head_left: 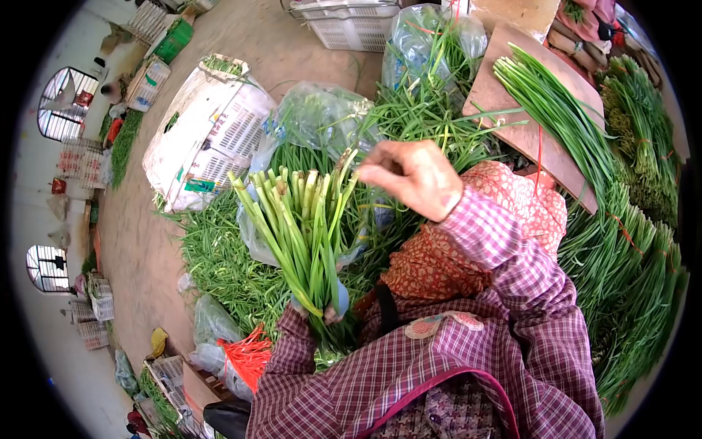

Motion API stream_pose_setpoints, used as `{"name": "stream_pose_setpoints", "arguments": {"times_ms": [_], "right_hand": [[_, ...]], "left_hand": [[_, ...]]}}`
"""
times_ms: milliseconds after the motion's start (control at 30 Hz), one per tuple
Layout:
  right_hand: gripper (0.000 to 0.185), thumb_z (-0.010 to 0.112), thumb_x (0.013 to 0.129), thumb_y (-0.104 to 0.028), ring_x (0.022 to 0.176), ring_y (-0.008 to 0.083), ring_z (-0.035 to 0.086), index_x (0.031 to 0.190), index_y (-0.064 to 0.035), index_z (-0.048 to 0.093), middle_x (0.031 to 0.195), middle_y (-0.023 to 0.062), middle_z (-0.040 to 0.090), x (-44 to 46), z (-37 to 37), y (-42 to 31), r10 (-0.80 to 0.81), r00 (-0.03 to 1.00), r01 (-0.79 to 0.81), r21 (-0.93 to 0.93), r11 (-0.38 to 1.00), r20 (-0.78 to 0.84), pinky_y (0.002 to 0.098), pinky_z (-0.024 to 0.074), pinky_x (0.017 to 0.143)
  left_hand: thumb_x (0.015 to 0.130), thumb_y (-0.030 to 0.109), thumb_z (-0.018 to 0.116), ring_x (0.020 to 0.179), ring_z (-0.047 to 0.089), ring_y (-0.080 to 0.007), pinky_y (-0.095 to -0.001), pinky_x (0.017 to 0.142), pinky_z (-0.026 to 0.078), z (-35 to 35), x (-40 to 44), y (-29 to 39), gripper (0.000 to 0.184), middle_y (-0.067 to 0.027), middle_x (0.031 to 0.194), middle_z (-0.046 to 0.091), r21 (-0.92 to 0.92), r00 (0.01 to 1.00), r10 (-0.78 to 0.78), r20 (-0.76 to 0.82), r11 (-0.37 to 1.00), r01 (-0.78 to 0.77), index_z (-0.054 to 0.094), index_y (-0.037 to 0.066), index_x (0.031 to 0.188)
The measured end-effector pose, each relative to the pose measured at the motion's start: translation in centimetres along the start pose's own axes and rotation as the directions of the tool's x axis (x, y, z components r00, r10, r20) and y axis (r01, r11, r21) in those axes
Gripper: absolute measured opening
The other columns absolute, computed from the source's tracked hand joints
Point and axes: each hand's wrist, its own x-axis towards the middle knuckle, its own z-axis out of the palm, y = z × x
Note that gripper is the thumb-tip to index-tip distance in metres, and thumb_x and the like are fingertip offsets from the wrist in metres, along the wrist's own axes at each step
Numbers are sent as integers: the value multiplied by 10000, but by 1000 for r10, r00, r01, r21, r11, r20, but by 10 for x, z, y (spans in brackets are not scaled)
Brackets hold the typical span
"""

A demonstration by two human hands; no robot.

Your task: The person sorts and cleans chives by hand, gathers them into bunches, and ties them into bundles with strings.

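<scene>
My left hand (336,309), with a bluish covering on it, is wrapped round a bunch of green stalks (300,219). The pale, cut-looking ends of the bunch point up and away from me. My right hand (417,178) is beside those ends, thumb and fingers drawn together at the rightmost, brownish tip. Whatever is between these fingertips is too small to make out. Below the bunch, loose green leaves (227,256) cover the ground, and a clear plastic bag (322,110) with greens lies just beyond it.
On my right, a board (490,95) carries a bundle of long green stalks (548,95). More bundles (621,271) are heaped beside it. A white sack (212,139) stands ahead on the left. Red ties (248,357) lie near my left arm. A white crate (351,29) is at the back.
</scene>
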Motion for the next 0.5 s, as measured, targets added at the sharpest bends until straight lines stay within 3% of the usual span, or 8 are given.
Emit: {"name": "stream_pose_setpoints", "arguments": {"times_ms": [100, 300, 500], "right_hand": [[314, 695, 806, -314, 486, 155, 561, 838, -1, 698, 551, 87, 592, 6, 21, 1, 55, 998, -54, 37, 998, -27, 302, 456, 505], [230, 661, 802, -217, 500, 165, 588, 840, 7, 694, 562, 96, 606, 7, 29, -1, 145, 985, -156, 134, 979, 91, 302, 469, 518], [142, 608, 775, -122, 503, 189, 612, 778, 14, 649, 579, 103, 614, 9, 26, 6, -4, 999, 4, 13, 1000, -33, 304, 491, 514]], "left_hand": [[927, 299, 503, 870, 616, -324, -483, 723, 473, 0, -2, -1, 683, -254, 1212, 557, -4, 1000, 5, -6, 1000, -5, 175, 47, 1470], [961, 341, 462, 923, 628, -337, -502, 760, 489, -2, -16, -3, 645, -264, 1218, 552, -43, 999, 8, -32, 999, -9, 201, 30, 1462], [964, 343, 484, 932, 637, -338, -520, 777, 496, -3, -12, -3, 645, -270, 1195, 563, -42, 1000, 25, 8, 999, -25, 222, 16, 1454]]}}
